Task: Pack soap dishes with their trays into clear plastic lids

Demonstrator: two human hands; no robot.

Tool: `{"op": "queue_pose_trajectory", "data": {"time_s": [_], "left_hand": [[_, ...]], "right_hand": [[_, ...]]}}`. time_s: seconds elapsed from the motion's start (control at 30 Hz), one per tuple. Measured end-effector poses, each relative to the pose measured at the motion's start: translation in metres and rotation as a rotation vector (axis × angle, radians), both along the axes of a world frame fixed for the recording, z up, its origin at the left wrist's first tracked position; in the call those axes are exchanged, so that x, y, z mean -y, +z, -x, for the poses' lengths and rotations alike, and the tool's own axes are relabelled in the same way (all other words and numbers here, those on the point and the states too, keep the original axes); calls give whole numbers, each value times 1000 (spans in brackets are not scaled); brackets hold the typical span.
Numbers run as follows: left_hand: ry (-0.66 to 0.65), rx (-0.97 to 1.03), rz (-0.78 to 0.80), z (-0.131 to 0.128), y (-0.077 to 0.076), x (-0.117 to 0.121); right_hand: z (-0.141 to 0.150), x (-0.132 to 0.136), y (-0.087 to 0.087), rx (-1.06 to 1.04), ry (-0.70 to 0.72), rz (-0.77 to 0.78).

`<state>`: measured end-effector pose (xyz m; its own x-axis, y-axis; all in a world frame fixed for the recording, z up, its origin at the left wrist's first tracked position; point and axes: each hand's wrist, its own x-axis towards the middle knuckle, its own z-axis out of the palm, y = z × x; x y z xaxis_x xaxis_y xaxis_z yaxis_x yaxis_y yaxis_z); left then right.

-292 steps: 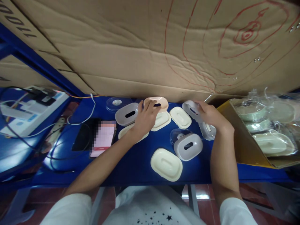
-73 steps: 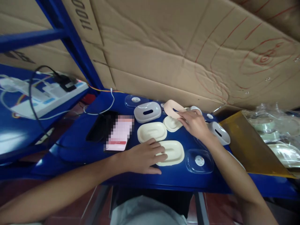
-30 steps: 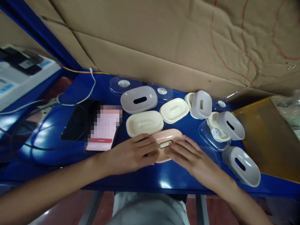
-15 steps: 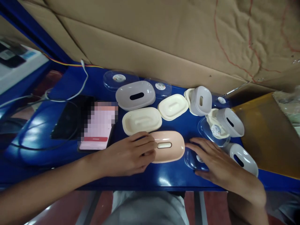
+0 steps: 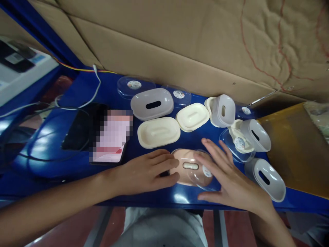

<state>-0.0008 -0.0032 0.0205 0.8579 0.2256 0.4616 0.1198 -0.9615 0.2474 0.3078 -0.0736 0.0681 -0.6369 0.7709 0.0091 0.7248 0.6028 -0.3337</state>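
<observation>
A peach soap dish [image 5: 181, 176] with a pale bar in its slot lies near the table's front edge. My left hand [image 5: 151, 171] has its curled fingers on the dish's left end. A clear plastic lid [image 5: 199, 178] with a round white label overlaps the right part of the dish. It is held by my right hand [image 5: 228, 178], index finger at its far side and thumb at its near side, the other fingers spread. Behind the dish lie two cream trays [image 5: 158, 132], [image 5: 192, 117] and a grey soap dish [image 5: 152, 104].
More grey dishes [image 5: 268, 180], [image 5: 255, 135], [image 5: 224, 111] stand on the right, among cream trays and a clear lid [image 5: 232, 151]. A cardboard box [image 5: 295, 147] borders them. On the left are a phone [image 5: 110, 137] and cables [image 5: 96, 85]. Clear lids [image 5: 123, 87] lie at the back.
My right hand has brought the clear lid leftward from the table onto the peach dish's right part. My left hand has shifted slightly right, still at the dish.
</observation>
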Motion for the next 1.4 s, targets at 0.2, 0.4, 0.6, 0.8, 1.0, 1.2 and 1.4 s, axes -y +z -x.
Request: {"op": "queue_pose_trajectory", "data": {"time_s": [0.2,0.4,0.6,0.8,1.0,1.2,1.4], "left_hand": [[-21,-43,-52,2,5,-3],[95,8,365,1,-5,5],[72,-40,518,3,-2,1],[35,-88,385,10,-10,-3],[149,-88,214,4,-8,0],[181,-3,85,3,-2,-4],[190,23,33,3,-2,-7]], "right_hand": [[-26,8,3,4,-62,193],[-1,6,-8,-204,-48,49],[13,-5,-14,-72,95,-99],[6,-9,-18,7,27,-189],[0,-16,-16,-39,-20,-99],[3,-17,-22,6,8,-15],[8,-17,-30,9,16,-81]]}}
